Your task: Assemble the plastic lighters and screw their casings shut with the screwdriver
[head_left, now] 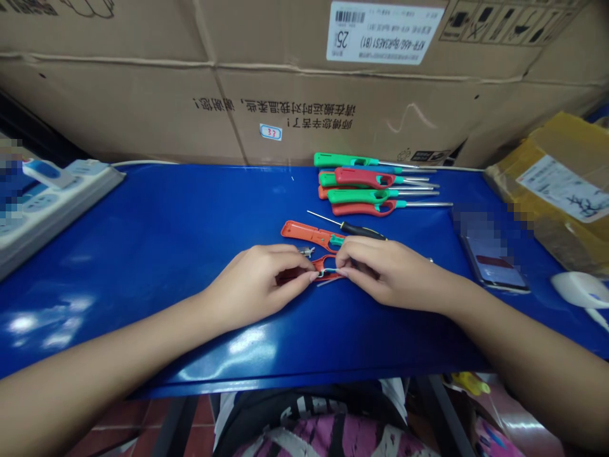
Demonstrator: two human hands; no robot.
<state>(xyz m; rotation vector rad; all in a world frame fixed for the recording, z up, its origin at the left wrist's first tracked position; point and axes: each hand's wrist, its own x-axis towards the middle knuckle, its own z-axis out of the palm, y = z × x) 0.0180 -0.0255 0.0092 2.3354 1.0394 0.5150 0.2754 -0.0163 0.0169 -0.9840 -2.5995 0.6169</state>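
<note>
My left hand [259, 279] and my right hand [387, 270] meet over an open red-orange lighter shell half [325, 261] on the blue table. Each hand is closed in a pinch at one end of a short white wire [328, 271], which spans the gap between the fingertips. Fingers cover much of this shell. Just beyond lies the other orange shell half [304, 233], with a teal trigger [337, 241] at its right end. A small metal part [307, 252] shows beside my left fingers. Behind my right hand rests a black-and-yellow screwdriver [361, 231].
Several red and green long-necked lighters [361, 195] are piled at the back. A phone [495, 254], a white device [583, 289] and a taped carton [556, 190] are at right. A power strip [61, 193] stands left; a large cardboard box [157, 108] walls the back.
</note>
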